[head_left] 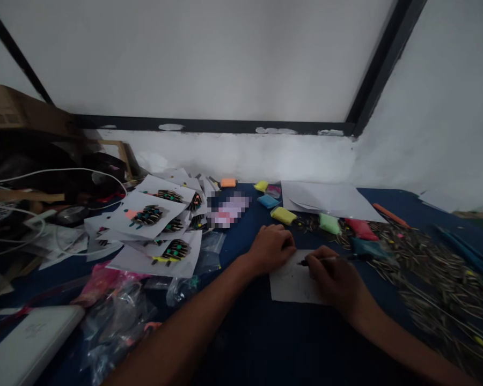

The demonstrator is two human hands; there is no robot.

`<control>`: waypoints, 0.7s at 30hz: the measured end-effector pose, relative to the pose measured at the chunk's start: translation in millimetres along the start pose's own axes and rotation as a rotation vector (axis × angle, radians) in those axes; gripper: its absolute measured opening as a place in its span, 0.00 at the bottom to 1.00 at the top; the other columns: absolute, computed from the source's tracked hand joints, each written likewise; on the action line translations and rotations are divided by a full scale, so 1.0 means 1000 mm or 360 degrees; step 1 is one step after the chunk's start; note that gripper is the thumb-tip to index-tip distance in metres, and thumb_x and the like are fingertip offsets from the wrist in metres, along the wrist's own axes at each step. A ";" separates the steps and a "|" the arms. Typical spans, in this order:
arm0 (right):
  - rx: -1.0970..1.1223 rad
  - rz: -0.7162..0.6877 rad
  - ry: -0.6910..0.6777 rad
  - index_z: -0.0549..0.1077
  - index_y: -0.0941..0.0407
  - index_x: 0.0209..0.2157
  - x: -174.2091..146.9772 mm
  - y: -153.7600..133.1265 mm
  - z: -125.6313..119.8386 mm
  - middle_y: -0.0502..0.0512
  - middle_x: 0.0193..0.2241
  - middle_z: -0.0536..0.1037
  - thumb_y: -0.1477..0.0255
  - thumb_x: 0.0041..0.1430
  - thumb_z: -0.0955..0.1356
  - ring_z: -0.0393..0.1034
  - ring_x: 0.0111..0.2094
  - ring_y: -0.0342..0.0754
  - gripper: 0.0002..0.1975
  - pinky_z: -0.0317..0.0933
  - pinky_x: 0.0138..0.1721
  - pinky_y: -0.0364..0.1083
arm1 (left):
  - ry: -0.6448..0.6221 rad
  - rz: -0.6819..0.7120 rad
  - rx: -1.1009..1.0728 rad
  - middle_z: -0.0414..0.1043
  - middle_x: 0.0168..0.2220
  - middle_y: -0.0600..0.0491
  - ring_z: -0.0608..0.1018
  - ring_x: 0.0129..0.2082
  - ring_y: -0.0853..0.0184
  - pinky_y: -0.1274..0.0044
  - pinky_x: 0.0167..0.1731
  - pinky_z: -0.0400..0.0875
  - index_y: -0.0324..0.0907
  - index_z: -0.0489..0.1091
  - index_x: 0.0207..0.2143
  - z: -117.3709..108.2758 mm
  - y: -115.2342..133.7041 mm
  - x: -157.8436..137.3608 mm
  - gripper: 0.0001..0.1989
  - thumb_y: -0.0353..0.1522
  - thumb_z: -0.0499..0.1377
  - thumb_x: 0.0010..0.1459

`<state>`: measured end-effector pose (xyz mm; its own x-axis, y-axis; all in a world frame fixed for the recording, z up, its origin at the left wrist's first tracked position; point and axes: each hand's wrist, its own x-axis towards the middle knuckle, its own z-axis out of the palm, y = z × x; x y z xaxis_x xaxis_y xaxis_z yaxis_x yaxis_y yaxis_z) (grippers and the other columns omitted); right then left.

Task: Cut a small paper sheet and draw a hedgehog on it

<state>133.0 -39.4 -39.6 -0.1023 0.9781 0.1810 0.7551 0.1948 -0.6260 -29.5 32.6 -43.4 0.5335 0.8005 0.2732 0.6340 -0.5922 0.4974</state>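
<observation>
My right hand [334, 279] is closed around a pen [304, 262], its dark tip pointing left over a small white sheet of paper [295, 289]. Faint marks show on that sheet. At the sheet's upper left edge rests my left hand [271, 247], its fingers curled in and nothing visible in them. Beyond the hands lie small soft packets: yellow [284, 215], blue [268, 201], pale green [329, 223] and red [361, 229]. A heap of slim, seed-like pieces [446, 284] spreads beside my right arm.
Left of my hands, white sheets [153, 214] bearing dark pieces and coloured dabs are piled up. Clear plastic bags [118, 316] and a white box-like device [32, 343] lie nearer. Larger white paper [326, 201] lies by the wall; an orange stick [391, 215] is to its right.
</observation>
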 end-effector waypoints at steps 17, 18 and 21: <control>0.0004 -0.0033 -0.0052 0.63 0.53 0.19 0.001 0.000 0.001 0.52 0.23 0.74 0.62 0.62 0.57 0.68 0.21 0.44 0.20 0.58 0.21 0.42 | 0.0039 0.0005 -0.0022 0.70 0.32 0.54 0.71 0.35 0.66 0.73 0.37 0.60 0.42 0.71 0.29 0.002 -0.001 0.000 0.05 0.34 0.57 0.53; 0.0002 -0.0039 -0.0050 0.64 0.53 0.19 0.001 0.000 0.001 0.52 0.23 0.74 0.62 0.62 0.57 0.68 0.21 0.44 0.20 0.58 0.22 0.42 | 0.0038 0.0003 -0.0028 0.70 0.32 0.54 0.71 0.35 0.66 0.73 0.37 0.60 0.42 0.71 0.29 0.002 -0.001 0.000 0.06 0.34 0.57 0.53; 0.0016 -0.0044 -0.0046 0.64 0.53 0.19 0.001 0.000 0.002 0.52 0.23 0.74 0.62 0.62 0.57 0.68 0.22 0.44 0.20 0.58 0.22 0.42 | 0.0035 -0.0006 -0.0046 0.70 0.31 0.54 0.71 0.35 0.66 0.73 0.37 0.60 0.42 0.71 0.28 0.002 -0.001 0.000 0.06 0.36 0.58 0.52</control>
<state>131.8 -38.3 -40.6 -0.1416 0.9740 0.1767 0.7451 0.2224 -0.6288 -29.3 33.1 -45.3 0.5186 0.8048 0.2889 0.6194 -0.5865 0.5219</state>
